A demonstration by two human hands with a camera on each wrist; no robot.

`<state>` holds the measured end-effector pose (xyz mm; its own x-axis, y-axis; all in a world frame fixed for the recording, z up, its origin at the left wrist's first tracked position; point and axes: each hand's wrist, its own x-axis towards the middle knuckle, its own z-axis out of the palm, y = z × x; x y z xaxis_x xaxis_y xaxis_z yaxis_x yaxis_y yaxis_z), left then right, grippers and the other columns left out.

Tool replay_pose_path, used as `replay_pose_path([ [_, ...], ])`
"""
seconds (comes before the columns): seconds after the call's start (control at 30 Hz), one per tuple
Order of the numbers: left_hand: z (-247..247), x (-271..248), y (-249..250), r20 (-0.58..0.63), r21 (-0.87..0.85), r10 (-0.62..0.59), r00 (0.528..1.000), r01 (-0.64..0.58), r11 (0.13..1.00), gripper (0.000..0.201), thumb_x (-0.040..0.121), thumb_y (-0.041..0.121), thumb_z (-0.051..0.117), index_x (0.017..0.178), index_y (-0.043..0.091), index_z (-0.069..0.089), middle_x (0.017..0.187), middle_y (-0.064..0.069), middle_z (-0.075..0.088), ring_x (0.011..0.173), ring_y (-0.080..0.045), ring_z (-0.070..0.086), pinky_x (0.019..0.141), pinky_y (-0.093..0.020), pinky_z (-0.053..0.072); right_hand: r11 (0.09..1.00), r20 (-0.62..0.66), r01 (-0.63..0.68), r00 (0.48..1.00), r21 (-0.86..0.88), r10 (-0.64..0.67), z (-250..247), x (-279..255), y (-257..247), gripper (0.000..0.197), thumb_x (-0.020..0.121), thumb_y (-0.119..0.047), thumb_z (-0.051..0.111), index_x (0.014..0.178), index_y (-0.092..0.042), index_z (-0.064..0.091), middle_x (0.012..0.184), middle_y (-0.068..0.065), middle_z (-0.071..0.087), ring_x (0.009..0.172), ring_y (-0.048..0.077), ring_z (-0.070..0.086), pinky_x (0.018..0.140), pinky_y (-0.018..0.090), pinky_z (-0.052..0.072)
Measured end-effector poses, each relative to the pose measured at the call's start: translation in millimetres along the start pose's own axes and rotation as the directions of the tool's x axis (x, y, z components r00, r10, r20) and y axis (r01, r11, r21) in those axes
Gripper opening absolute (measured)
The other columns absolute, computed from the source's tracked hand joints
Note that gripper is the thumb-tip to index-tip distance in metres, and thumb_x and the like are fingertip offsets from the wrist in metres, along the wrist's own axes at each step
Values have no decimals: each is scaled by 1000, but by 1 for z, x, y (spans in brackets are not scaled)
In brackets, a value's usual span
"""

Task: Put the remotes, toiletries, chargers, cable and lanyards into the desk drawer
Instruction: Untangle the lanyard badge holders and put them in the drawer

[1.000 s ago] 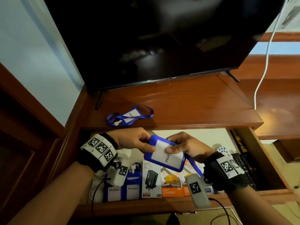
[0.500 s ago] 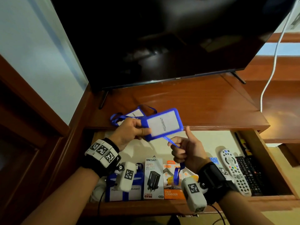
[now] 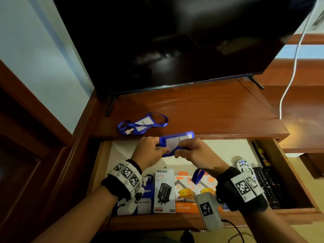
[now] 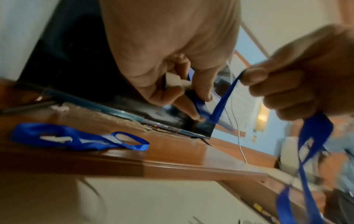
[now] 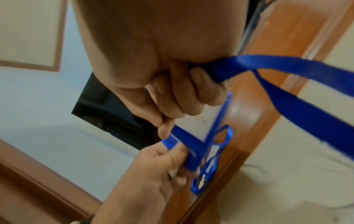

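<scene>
Over the open desk drawer (image 3: 157,222) I hold a blue lanyard badge (image 3: 177,140) between both hands. My left hand (image 3: 157,149) pinches the badge's left end, as the left wrist view shows (image 4: 184,97). My right hand (image 3: 178,152) pinches the blue strap (image 5: 268,63) close to the badge (image 5: 199,125). The rest of the strap hangs in a loop (image 3: 197,178) under my right wrist. A second blue lanyard (image 3: 142,123) lies on the desk top near its front edge.
In the drawer lie another lanyard (image 3: 145,199), a black charger box (image 3: 164,190), orange charger boxes (image 3: 185,195), a white remote (image 3: 243,168) and a black remote (image 3: 266,186). A TV (image 3: 175,41) stands at the back of the desk. A white cable (image 3: 289,81) hangs at the right.
The badge has come down from above the desk edge to just over the drawer and lies flatter. My right hand has moved up along the strap to the badge.
</scene>
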<state>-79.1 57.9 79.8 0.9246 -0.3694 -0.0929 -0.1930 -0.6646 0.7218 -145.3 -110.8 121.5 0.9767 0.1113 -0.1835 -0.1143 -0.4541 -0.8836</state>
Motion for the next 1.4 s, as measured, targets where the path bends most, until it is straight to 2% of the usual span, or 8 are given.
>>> replay_pose_path([
  [0.17,-5,-10,8,481,237,26,876,-159,958,19,84,25,67,100,14,66,100,-3,68,92,-17,63,86,-38,53,946,129,68,991,-317,-28,-25,3,7,20,85,-10,66,67,-19,68,66,-8,65,61,3,55,62,26,45],
  [0.3,-14,-12,4,645,-133,134,752,-63,989,15,86,7,64,101,11,65,101,-4,69,94,-14,66,88,-32,53,1000,137,-10,991,-9,11,-28,0,25,25,87,-3,63,65,-15,66,55,-8,59,51,3,50,51,16,37],
  [0.47,-10,-13,1,451,-611,215,867,123,782,20,77,10,64,97,10,65,96,-5,70,95,-23,64,85,-36,51,883,-20,-117,990,454,141,-1,-5,50,11,57,-2,62,54,-12,59,49,7,50,49,19,46,48,26,34],
  [0.6,-1,-8,5,217,-770,37,976,147,621,16,84,4,62,99,11,67,98,-10,71,94,-28,62,83,-39,49,639,111,-208,976,740,189,32,3,62,15,74,-18,55,62,-10,51,49,-1,24,43,9,18,44,19,15],
  [0.9,9,-7,-12,-213,-358,-219,952,133,924,7,85,12,67,91,15,69,85,-1,70,84,-18,66,81,-34,53,958,33,-147,989,245,144,47,-2,39,28,96,-8,45,72,-8,59,48,-5,34,39,5,28,42,15,25],
  [1.13,8,-28,-15,296,325,-91,951,-10,946,20,86,27,62,98,11,63,100,-7,65,92,-22,61,84,-38,51,855,328,107,942,-507,76,20,4,26,21,93,-21,53,77,-14,64,80,1,63,74,16,55,65,26,42],
  [1.27,5,-37,-22,564,394,-119,817,-140,908,15,86,23,64,99,16,65,106,-5,65,96,-22,60,85,-40,50,907,401,98,912,-410,83,11,13,32,31,91,-19,57,61,-25,60,57,-14,59,55,0,49,60,20,39],
  [1.4,-3,-43,-31,528,139,-103,843,34,990,17,87,16,64,103,12,66,106,-4,68,96,-16,63,86,-35,51,992,321,-28,945,-125,67,10,17,50,24,91,-13,59,67,-10,65,51,-11,51,49,3,40,50,17,34],
])
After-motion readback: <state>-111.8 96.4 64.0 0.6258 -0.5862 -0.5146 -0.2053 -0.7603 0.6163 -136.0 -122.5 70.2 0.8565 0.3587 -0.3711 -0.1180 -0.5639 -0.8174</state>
